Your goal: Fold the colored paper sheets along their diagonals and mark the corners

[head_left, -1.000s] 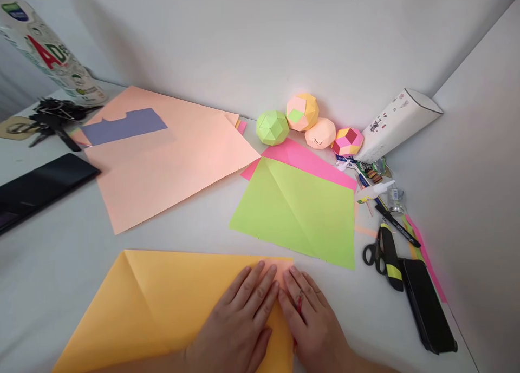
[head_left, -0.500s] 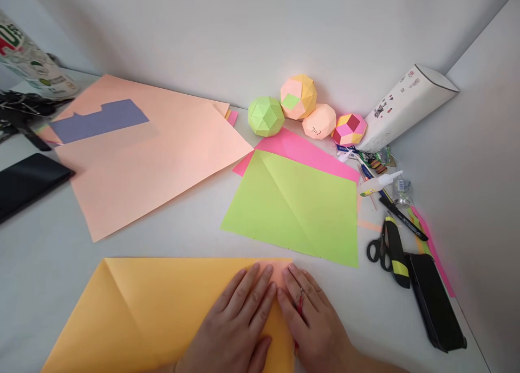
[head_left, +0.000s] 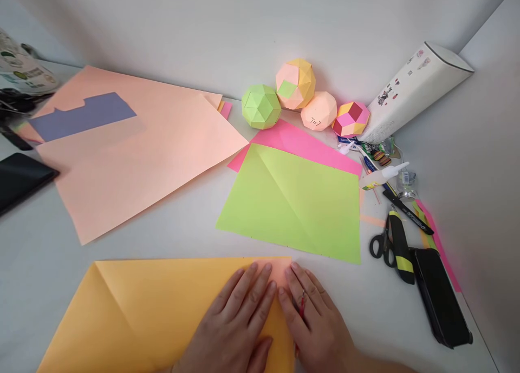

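Observation:
A large orange-yellow sheet of paper [head_left: 162, 308] lies in front of me, with a diagonal crease near its left end. At its top right corner is a small peach paper piece [head_left: 280, 266], mostly covered by my fingers. My left hand [head_left: 239, 324] lies flat, fingers stretched, over the sheet and the peach piece. Beside it, my right hand [head_left: 319, 319] rests its fingertips at the piece's right edge. A thin red pen [head_left: 301, 308] with a metal tip is tucked among the right hand's fingers, partly hidden beneath them.
Beyond lie a green sheet [head_left: 296, 205], a pink sheet [head_left: 303, 140] and a large peach sheet [head_left: 154, 162]. Several paper balls [head_left: 261, 106] stand at the wall. To the right are scissors [head_left: 382, 247], a box cutter [head_left: 402, 248], a glue bottle [head_left: 384, 176] and a black phone [head_left: 442, 297].
The head view has shifted slightly. Both hands stay at the sheet's top right corner, with almost no visible movement.

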The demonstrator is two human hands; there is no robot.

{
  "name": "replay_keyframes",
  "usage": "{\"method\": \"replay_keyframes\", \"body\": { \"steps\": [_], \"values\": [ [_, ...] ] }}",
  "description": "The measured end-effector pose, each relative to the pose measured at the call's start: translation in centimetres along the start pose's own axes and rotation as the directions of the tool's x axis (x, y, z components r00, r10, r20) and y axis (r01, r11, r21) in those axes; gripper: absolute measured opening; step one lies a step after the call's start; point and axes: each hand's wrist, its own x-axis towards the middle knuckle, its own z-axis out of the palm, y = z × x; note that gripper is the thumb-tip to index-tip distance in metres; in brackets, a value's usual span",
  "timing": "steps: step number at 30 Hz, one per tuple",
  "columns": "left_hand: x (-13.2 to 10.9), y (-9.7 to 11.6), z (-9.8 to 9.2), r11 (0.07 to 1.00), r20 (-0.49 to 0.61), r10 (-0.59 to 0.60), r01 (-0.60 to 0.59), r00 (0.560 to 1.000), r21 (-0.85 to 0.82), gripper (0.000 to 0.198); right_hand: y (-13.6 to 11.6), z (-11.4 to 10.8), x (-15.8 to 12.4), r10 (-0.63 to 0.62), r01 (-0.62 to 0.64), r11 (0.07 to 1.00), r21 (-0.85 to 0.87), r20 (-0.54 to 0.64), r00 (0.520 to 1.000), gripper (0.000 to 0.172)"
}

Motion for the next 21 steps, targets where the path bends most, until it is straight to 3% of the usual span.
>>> {"method": "replay_keyframes", "body": {
  "steps": [15,18,21],
  "values": [
    [-0.1,0.0,0.2,1.000,0.008,0.027,-0.027,1.000,0.008,0.053,0.2,-0.2,0.2,0.016,-0.016,0.999,0.038,-0.009,1.000,0.034],
    [0.0,0.0,0.2,1.000,0.006,0.026,-0.026,1.000,-0.006,0.053,1.1,-0.5,0.5,0.035,-0.030,0.989,0.145,-0.032,0.999,0.033],
    [0.0,0.1,0.1,0.999,0.036,0.023,-0.022,0.999,-0.026,0.055,2.4,-0.5,1.1,0.121,-0.100,0.920,0.378,-0.033,0.992,0.031]
  ]
}}
